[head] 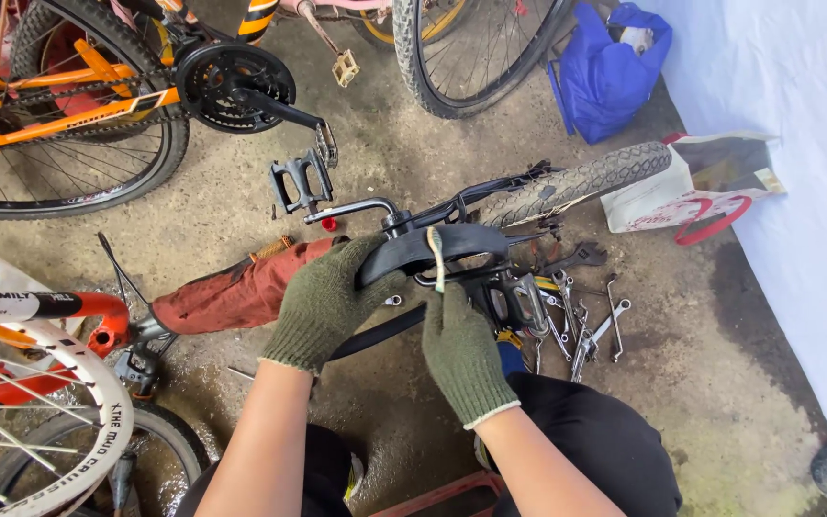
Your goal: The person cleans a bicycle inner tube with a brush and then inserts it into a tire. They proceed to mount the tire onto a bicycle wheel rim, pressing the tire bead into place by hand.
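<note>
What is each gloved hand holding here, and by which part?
Left hand grips the black curved mudguard at its near end. Right hand pinches a thin pale strip by its lower end.

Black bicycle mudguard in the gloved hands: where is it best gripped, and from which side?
Grip the black mudguard across its narrow curved width near the left end, coming from the near side, as the left hand does. The right hand pinches a pale strip mid-span.

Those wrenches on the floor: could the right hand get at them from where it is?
Probably yes. The wrenches lie on bare concrete just right of the right hand, nothing between, though that hand now pinches a pale strip at the black saddle.
</note>
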